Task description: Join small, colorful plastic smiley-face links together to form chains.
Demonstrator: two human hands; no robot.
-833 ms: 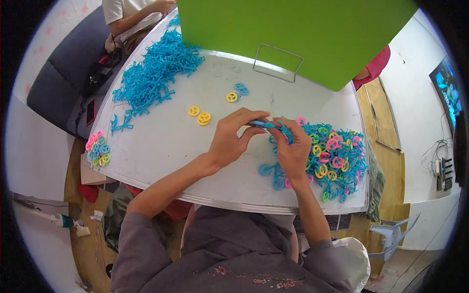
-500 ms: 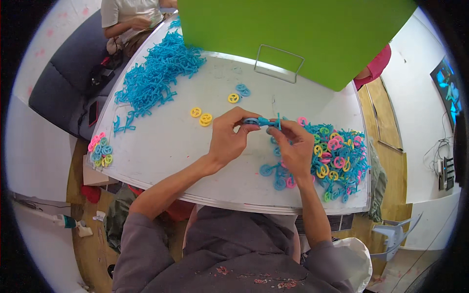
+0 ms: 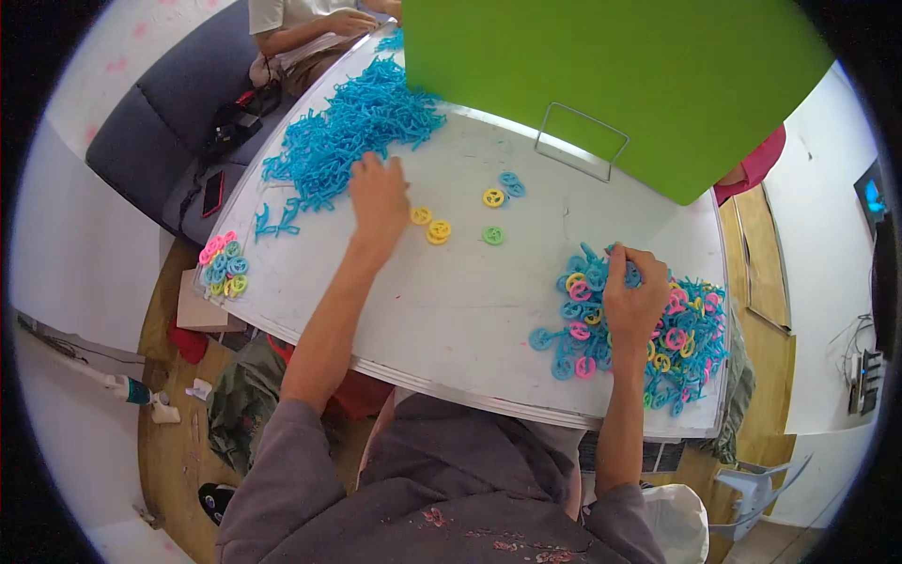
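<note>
My left hand (image 3: 379, 202) is open over the table, its fingertips at the lower edge of a large heap of blue branching plastic pieces (image 3: 352, 122). Right of it lie yellow plastic wheels (image 3: 438, 232), with a green wheel (image 3: 493, 236) farther along. Another yellow wheel (image 3: 493, 197) lies beside light-blue wheels (image 3: 511, 183). My right hand (image 3: 636, 287) is closed above a pile of blue pieces fitted with coloured wheels (image 3: 675, 338). A blue piece with a wheel appears between its thumb and fingers, partly hidden by them.
A tall green panel (image 3: 611, 85) with a wire handle (image 3: 583, 141) stands across the far side of the white table (image 3: 442, 320). Small coloured wheels (image 3: 225, 265) cluster at the left corner. Another person's hand (image 3: 348, 23) is at the far left, near a dark sofa (image 3: 155, 122).
My hands have parted from the blue piece they held together. The left went to the blue heap, the right to the wheeled pile. A green wheel now shows; the view has shifted.
</note>
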